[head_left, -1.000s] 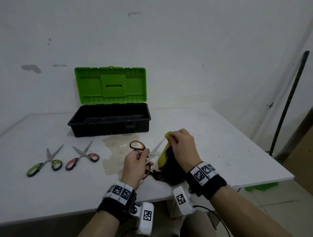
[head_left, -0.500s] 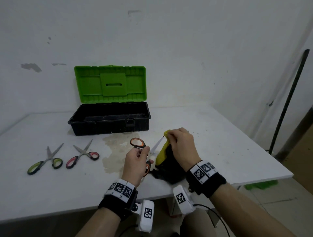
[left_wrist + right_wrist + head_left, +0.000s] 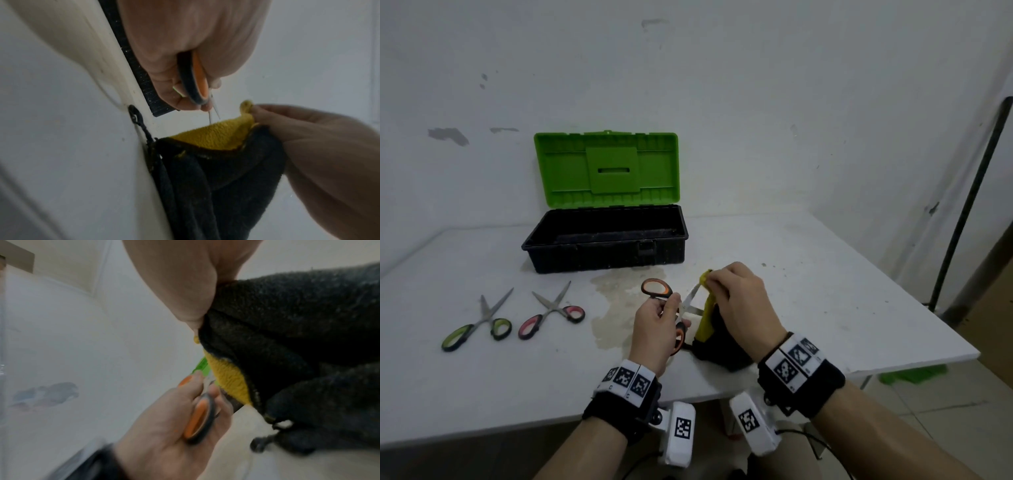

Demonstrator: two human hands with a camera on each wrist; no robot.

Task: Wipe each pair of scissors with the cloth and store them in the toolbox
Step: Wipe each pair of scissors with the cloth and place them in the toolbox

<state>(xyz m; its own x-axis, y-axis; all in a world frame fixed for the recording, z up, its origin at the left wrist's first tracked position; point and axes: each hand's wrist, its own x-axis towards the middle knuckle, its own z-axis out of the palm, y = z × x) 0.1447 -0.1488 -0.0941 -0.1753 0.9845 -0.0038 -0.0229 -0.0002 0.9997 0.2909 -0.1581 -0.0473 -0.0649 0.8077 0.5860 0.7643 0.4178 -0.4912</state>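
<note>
Bench (image 3: 825, 308), white, stained in the middle; toolbox (image 3: 606, 246) at the back, lid up, nothing visible inside; cloth (image 3: 709, 329), black and yellow, draped at the near edge. Left hand (image 3: 654, 329): fingers curled round the orange scissors (image 3: 657, 289), blades apart, held above the bench. Right hand (image 3: 739, 301): fingers pinch the cloth's yellow edge onto the upper blade's tip. Judgement: wiping step under way; draw the cloth from pivot to tip, fingers behind the edge; repeat on the second blade. Count: three scissors; green scissors (image 3: 479, 325) and pink scissors (image 3: 551, 313) lie to the left; one cloth; one toolbox.
</note>
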